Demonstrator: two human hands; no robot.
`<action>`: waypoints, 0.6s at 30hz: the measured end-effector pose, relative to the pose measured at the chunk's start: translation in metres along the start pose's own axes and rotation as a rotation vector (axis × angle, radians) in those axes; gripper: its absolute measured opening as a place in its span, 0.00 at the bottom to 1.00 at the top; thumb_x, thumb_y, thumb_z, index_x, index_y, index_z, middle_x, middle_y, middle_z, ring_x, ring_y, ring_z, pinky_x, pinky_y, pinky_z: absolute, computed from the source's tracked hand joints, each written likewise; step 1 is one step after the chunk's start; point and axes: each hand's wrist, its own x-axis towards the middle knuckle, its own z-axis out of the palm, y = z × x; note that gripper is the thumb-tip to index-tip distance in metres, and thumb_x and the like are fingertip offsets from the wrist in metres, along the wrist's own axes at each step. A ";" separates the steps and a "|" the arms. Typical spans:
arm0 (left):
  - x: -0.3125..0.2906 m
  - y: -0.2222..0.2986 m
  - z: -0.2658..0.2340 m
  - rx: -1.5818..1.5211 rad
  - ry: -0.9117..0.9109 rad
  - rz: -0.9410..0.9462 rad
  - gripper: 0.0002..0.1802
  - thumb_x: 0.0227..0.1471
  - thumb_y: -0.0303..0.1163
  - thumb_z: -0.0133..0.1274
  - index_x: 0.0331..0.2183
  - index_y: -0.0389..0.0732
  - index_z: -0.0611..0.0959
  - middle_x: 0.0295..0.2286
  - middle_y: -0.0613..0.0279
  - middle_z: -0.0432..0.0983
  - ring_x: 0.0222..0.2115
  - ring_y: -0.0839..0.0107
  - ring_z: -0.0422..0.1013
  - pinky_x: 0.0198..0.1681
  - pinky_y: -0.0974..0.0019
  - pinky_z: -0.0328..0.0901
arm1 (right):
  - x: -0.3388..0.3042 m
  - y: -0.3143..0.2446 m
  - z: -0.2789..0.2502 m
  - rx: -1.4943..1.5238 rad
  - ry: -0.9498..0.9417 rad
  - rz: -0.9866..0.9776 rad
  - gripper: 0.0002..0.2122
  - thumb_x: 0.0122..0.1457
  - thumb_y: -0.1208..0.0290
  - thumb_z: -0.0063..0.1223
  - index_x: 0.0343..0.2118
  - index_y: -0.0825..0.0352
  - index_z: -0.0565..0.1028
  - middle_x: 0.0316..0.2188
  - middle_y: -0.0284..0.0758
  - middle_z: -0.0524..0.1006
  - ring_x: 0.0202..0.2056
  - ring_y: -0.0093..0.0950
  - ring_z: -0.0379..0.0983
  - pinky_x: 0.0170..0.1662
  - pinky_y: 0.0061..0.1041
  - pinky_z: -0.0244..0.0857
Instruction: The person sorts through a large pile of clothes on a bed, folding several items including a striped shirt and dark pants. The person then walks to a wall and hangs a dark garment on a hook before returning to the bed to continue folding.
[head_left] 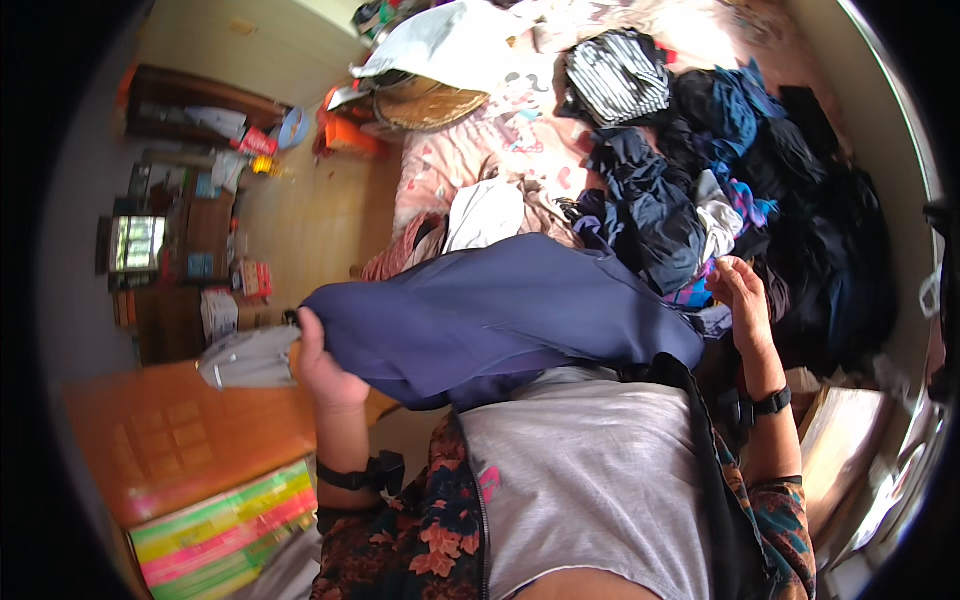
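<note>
A dark blue garment (500,310) stretches sideways in front of my body, folded over itself; its exact kind does not show. My left hand (333,373) grips its left end, thumb on top and fingers hidden behind the cloth. Beyond the garment's right end is my right hand (740,288), raised with half-bent fingers that look apart and hold nothing I can see. That hand is over the near edge of a heap of dark clothes (650,215), close to a blue and purple checked cloth (690,292).
A bed with a pink patterned sheet (440,172) lies ahead, bearing a striped folded garment (617,78), a white cloth (487,214) and a round woven basket (425,103). Black clothes (835,260) pile up at right. An orange-brown wooden surface (190,430) and boxes (222,315) are at left.
</note>
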 end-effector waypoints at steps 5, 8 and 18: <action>-0.073 0.058 -0.029 0.117 0.142 0.355 0.25 0.64 0.46 0.36 0.48 0.35 0.75 0.45 0.54 0.75 0.47 0.61 0.70 0.55 0.56 0.61 | 0.032 0.008 0.002 -0.113 -0.053 0.085 0.12 0.62 0.58 0.50 0.39 0.62 0.74 0.29 0.26 0.75 0.32 0.18 0.73 0.37 0.17 0.63; -0.130 0.094 -0.038 0.374 0.565 0.675 0.24 0.64 0.45 0.38 0.48 0.35 0.75 0.46 0.55 0.73 0.47 0.61 0.69 0.55 0.56 0.61 | 0.052 0.009 0.015 -0.127 -0.094 0.103 0.13 0.61 0.58 0.52 0.41 0.62 0.74 0.28 0.27 0.76 0.31 0.19 0.73 0.35 0.18 0.64; -0.247 0.180 -0.069 0.070 0.608 0.886 0.20 0.59 0.44 0.50 0.44 0.37 0.79 0.43 0.58 0.77 0.46 0.60 0.71 0.55 0.53 0.61 | 0.069 -0.007 0.123 -0.282 -0.262 0.028 0.11 0.60 0.58 0.54 0.39 0.60 0.76 0.27 0.25 0.77 0.29 0.17 0.73 0.36 0.17 0.65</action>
